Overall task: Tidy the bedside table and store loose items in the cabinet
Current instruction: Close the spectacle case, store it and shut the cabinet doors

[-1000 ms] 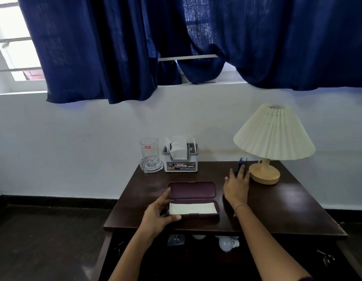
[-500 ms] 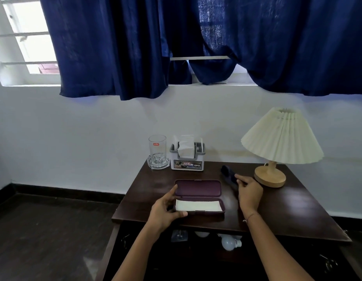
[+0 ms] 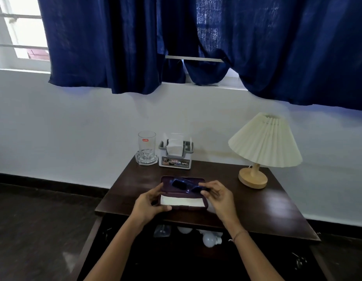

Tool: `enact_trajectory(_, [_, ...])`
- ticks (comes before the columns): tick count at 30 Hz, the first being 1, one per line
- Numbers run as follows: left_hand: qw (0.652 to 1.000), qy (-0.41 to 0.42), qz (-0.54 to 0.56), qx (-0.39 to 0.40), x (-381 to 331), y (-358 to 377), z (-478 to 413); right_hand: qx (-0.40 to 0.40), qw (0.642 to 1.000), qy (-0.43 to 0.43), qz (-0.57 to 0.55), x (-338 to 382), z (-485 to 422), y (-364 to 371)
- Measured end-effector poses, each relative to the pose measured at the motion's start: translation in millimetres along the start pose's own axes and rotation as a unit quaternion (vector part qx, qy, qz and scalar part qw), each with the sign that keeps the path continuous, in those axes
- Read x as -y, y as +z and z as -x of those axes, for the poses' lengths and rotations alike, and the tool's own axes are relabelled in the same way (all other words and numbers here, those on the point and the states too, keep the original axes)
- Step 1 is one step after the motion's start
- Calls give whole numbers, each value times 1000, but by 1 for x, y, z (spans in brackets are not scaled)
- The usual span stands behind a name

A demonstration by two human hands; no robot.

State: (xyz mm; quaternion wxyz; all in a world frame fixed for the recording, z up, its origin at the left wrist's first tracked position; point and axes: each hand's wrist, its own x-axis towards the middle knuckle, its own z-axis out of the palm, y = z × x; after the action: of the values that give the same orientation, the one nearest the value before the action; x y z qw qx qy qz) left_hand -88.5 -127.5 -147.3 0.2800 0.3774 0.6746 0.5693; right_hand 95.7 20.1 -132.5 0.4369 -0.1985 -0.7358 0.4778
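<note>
Sunglasses sit over the far half of the open case, though the head view doesn't show whether they touch it. The right hand pinches their right end with curled fingers. The left hand grips the case's left end, thumb on its near edge. The case lies near the front of the bench. I judge the task about midway: the sunglasses aren't bedded, and the case is unclosed and not in the cabinet (open below, bulbs inside). The glass, tissue box and lamp stand behind.
</note>
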Motion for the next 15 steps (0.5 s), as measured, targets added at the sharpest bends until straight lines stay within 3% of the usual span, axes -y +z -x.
enact_trajectory(6, [1000, -2, -3, 2, -7, 1, 5, 56, 996, 6, 63, 4, 1, 6])
enact_trajectory(11, [1000, -2, 2, -9, -11, 1, 8, 105, 977, -36, 184, -3, 0, 6])
enact_trajectory(15, [1000, -3, -1, -7, -13, 0, 9, 107, 977, -29, 185, -2, 0, 6])
